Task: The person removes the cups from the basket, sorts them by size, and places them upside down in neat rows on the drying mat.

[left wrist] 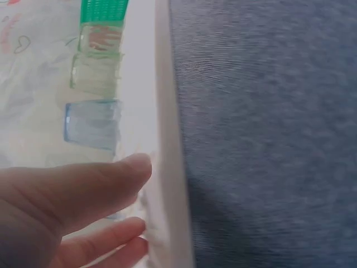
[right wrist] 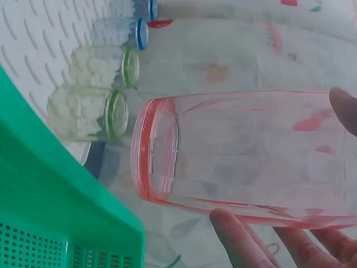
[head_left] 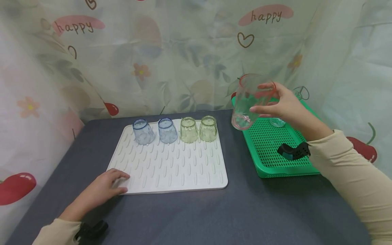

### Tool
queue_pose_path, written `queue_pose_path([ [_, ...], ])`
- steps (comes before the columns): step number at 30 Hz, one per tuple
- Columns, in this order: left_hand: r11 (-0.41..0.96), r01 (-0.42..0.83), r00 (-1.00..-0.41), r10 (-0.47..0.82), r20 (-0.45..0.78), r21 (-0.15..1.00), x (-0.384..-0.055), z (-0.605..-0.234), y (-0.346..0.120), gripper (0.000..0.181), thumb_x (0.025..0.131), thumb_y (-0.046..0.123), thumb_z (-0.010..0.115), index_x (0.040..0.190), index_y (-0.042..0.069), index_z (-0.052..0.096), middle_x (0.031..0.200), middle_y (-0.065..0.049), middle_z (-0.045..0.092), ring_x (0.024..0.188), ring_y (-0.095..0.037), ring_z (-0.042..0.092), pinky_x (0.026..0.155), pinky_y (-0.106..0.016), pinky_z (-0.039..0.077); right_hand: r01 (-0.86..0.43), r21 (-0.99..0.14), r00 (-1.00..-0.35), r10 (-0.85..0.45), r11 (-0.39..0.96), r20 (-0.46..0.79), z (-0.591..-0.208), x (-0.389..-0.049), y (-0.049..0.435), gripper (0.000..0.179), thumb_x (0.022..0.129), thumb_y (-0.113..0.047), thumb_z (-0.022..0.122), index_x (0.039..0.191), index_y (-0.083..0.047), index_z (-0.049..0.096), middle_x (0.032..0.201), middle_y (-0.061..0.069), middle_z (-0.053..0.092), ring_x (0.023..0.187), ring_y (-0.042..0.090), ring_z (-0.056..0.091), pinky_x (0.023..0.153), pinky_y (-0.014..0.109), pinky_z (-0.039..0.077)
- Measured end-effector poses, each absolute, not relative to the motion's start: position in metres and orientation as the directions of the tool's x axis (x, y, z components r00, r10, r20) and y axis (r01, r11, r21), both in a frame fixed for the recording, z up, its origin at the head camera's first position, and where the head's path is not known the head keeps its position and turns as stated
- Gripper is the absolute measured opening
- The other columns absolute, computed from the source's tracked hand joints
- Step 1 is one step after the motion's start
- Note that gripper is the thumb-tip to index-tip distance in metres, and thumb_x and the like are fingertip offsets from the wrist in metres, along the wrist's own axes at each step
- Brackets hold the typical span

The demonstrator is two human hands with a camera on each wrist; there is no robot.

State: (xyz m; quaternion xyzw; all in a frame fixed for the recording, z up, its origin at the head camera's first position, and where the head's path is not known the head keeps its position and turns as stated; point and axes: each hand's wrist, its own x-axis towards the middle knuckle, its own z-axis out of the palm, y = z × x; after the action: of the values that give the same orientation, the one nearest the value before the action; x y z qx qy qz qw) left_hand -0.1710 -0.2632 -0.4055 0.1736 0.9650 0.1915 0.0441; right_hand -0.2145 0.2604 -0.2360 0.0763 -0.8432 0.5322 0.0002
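Tilted in the air over the left rim of the green basket is a tall clear glass with a pink tint [head_left: 249, 102]. My right hand [head_left: 283, 105] grips it near its upper end, thumb on one side and fingers on the other. My left hand [head_left: 102, 187] rests at the front left corner of the white ridged mat [head_left: 171, 170], holding nothing. Along the mat's back edge stand two blue glasses [head_left: 143, 132] and two green glasses [head_left: 189, 131], all upside down in a row.
On the right of the dark table [head_left: 196, 214] is the green perforated basket [head_left: 266, 170], with a clear glass item [head_left: 277, 122] inside, partly hidden behind my right hand. A printed curtain [head_left: 183, 58] hangs close behind the mat and basket.
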Motion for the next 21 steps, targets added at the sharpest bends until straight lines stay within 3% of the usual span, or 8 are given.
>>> queue_pose_path([
  [4, 0.866, 0.283, -0.94, 0.335, -0.058, 0.412, -0.17, -0.397, -0.261, 0.038, 0.081, 0.026, 0.078, 0.111, 0.005, 0.068, 0.11, -0.012, 0.065, 0.1, -0.029, 0.061, 0.084, -0.05, 0.05, -0.135, -0.889, -0.986, -0.149, 0.438, 0.076, -0.237, -0.207, 0.252, 0.074, 0.083, -0.023, 0.078, 0.142, -0.017, 0.035, 0.139, 0.004, 0.05, 0.101, 0.008, 0.065, 0.08, 0.03, 0.058],
  [9, 0.865, 0.253, -0.945, 0.317, -0.081, 0.433, -0.169, -0.379, -0.253, 0.043, 0.086, 0.03, 0.072, 0.12, 0.005, 0.064, 0.12, -0.015, 0.064, 0.107, -0.035, 0.061, 0.086, -0.053, 0.051, -0.15, -0.869, -0.982, -0.176, 0.472, 0.074, -0.24, -0.201, 0.241, 0.071, 0.082, -0.027, 0.079, 0.14, -0.022, 0.038, 0.136, -0.002, 0.054, 0.102, 0.013, 0.065, 0.083, 0.03, 0.055],
  [13, 0.86, 0.275, -0.948, 0.316, -0.026, 0.429, -0.168, -0.361, -0.238, 0.045, 0.088, 0.03, 0.071, 0.124, 0.006, 0.062, 0.124, -0.015, 0.062, 0.11, -0.036, 0.06, 0.089, -0.054, 0.051, -0.178, -0.849, -0.977, -0.19, 0.498, 0.093, -0.244, -0.198, 0.233, 0.069, 0.081, -0.029, 0.08, 0.138, -0.025, 0.041, 0.131, -0.005, 0.056, 0.098, 0.015, 0.066, 0.083, 0.032, 0.051],
  [21, 0.788, 0.379, -0.925, 0.334, 0.18, 0.485, -0.168, -0.326, -0.198, 0.048, 0.089, 0.025, 0.07, 0.133, 0.009, 0.055, 0.128, -0.011, 0.059, 0.115, -0.032, 0.058, 0.096, -0.053, 0.049, -0.205, -0.854, -0.969, -0.223, 0.478, 0.108, -0.252, -0.193, 0.215, 0.07, 0.078, -0.027, 0.083, 0.135, -0.023, 0.044, 0.129, -0.004, 0.057, 0.1, 0.015, 0.066, 0.081, 0.032, 0.053],
])
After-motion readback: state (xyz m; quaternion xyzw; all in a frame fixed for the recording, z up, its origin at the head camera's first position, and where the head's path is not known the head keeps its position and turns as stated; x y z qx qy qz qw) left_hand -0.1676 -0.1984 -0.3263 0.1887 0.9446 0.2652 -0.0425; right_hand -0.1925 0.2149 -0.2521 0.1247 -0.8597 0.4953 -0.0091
